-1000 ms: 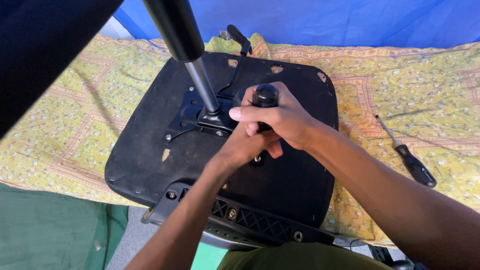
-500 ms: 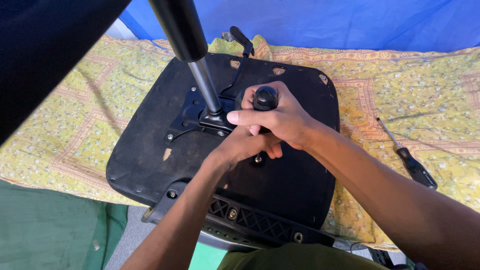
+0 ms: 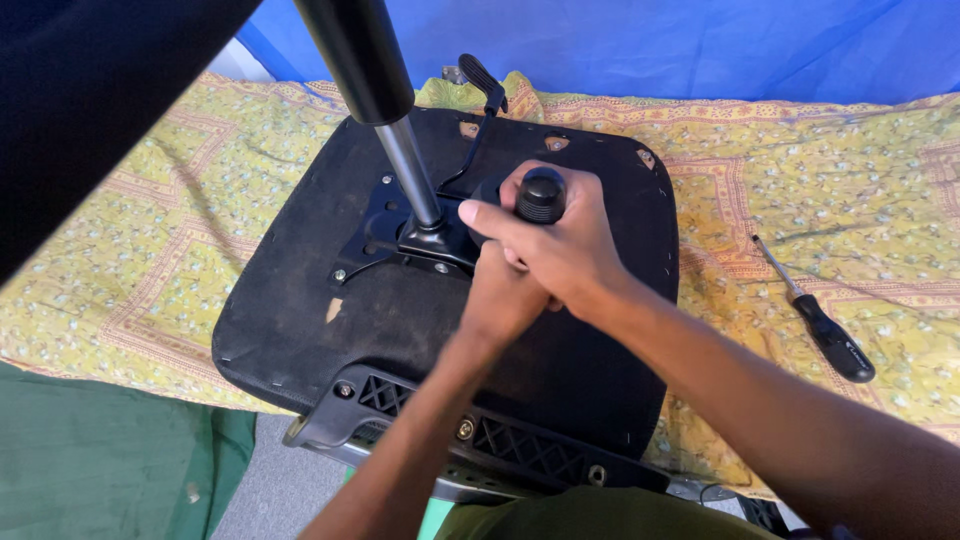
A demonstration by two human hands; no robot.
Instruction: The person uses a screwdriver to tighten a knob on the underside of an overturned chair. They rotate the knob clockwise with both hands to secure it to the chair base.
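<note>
An upturned black office chair seat (image 3: pixel 300 330) lies on a yellow patterned cloth. Its metal mechanism plate (image 3: pixel 375 235) carries a gas lift cylinder (image 3: pixel 385 110) that rises toward the camera. My right hand (image 3: pixel 560 245) is wrapped around a tool with a round black handle top (image 3: pixel 541 194), held upright on the seat's underside. My left hand (image 3: pixel 500 300) sits just under the right hand and also grips the tool lower down. A black lever (image 3: pixel 480 85) sticks out past the plate.
A black-handled screwdriver (image 3: pixel 825 330) lies on the cloth (image 3: pixel 800 170) to the right of the seat. A blue sheet (image 3: pixel 700 45) hangs behind. A dark chair part (image 3: pixel 90 110) fills the upper left. Green fabric (image 3: pixel 100 460) lies at lower left.
Both hands stay clasped on the tool in the same spot; the view has shifted only slightly.
</note>
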